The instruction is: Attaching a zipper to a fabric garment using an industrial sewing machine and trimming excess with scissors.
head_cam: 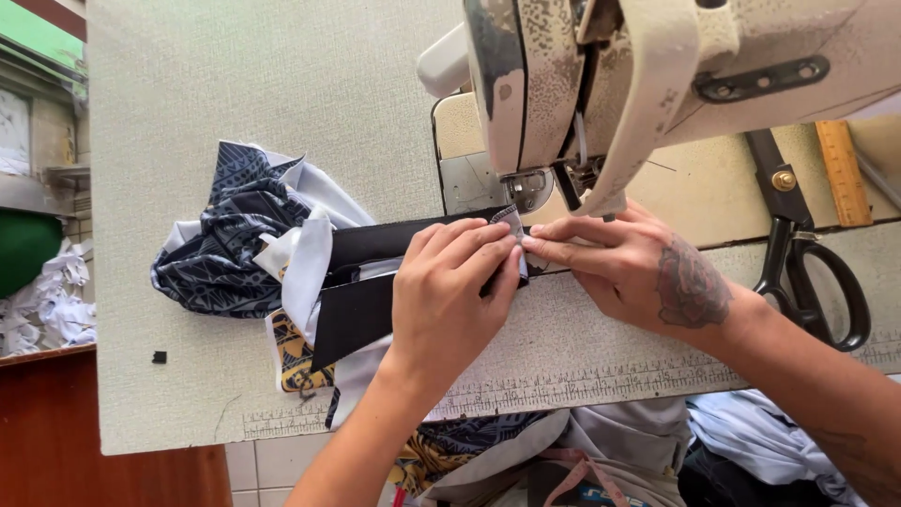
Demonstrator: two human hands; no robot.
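Observation:
My left hand (452, 282) and my right hand (627, 268) meet on a strip of black fabric (361, 246) just in front of the presser foot (527, 191) of a cream sewing machine (601, 75). Both hands pinch a small folded end of patterned cloth (508, 218) at the strip's right end. The black strip runs left into a bundle of dark blue patterned and pale blue fabric (239, 235) that lies on the table. The needle itself is hidden behind the machine head.
Black-handled scissors (798, 244) and a wooden ruler (842, 174) lie to the right of the machine. A printed measuring scale (563, 385) runs along the grey table's front edge. More cloth (563, 451) hangs below the edge. Paper scraps (42, 300) lie far left.

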